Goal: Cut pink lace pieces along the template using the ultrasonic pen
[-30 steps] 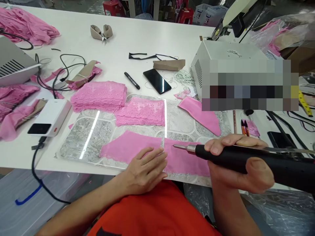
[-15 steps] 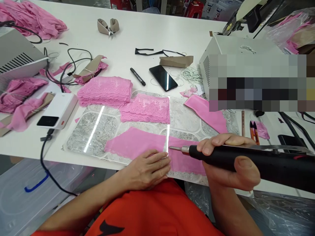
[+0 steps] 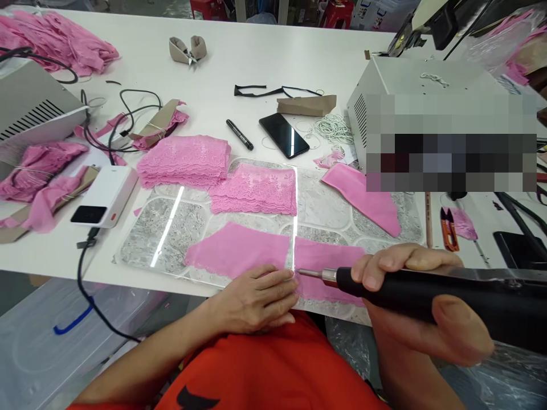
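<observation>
A long pink fabric piece (image 3: 243, 247) lies across the marbled mat (image 3: 166, 219) near the table's front edge. My left hand (image 3: 258, 299) rests with its fingers stretched out on the lower edge of this fabric. Wrapped round a black pen-shaped tool (image 3: 401, 287) is my right hand (image 3: 414, 296); the tool's thin metal tip points left, close to my left fingertips, over the fabric. Behind are two stacks of pink lace, one larger (image 3: 183, 160) and one smaller (image 3: 256, 189). Another smooth pink piece (image 3: 363, 199) lies at the mat's right.
A white power bank (image 3: 106, 196) with a black cable is at the left. Further back are a black marker (image 3: 239, 134), a phone (image 3: 284, 135) and a cardboard strip (image 3: 306, 106). A grey metal box (image 3: 376, 85) and orange snips (image 3: 449, 229) stand and lie at the right.
My right hand and the black tool have shifted slightly right and down in the view. The left hand stays on the fabric, while the whole scene has shifted a little.
</observation>
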`<action>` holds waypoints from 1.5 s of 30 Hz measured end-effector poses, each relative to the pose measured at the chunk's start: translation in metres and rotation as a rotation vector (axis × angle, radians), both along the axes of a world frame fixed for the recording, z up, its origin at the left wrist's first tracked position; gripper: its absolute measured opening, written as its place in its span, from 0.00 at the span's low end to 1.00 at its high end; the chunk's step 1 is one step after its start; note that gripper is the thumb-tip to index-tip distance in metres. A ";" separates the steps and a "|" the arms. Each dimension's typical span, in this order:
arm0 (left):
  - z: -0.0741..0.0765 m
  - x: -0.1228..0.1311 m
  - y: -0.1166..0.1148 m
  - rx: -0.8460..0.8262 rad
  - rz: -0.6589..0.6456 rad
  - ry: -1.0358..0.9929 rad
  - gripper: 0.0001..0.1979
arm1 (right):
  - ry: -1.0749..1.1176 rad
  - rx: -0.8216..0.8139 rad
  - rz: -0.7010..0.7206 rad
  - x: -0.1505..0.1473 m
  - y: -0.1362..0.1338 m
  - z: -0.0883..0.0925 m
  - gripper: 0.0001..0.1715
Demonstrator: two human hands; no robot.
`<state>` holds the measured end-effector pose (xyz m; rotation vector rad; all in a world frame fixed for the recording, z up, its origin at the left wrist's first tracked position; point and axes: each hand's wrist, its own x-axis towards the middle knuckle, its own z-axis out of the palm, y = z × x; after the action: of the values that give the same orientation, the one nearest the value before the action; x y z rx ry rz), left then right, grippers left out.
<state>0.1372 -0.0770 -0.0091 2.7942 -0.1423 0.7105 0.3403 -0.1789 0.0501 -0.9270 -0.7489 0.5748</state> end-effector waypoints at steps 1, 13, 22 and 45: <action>0.000 0.000 0.000 0.003 -0.001 -0.007 0.12 | 0.006 -0.007 0.007 -0.001 -0.002 0.000 0.11; 0.003 0.003 0.002 -0.018 0.000 -0.017 0.12 | 0.002 0.066 0.054 -0.008 0.000 -0.004 0.08; 0.021 0.018 0.006 -0.081 0.028 0.014 0.11 | -0.046 0.101 -0.482 0.052 -0.033 -0.001 0.10; 0.008 0.079 0.003 0.102 0.155 0.202 0.18 | -0.007 0.156 -0.560 0.074 -0.051 -0.015 0.09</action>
<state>0.2160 -0.0741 -0.0014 2.9786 0.0790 0.4604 0.4143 -0.2295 0.0350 -0.9411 -0.4983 0.0204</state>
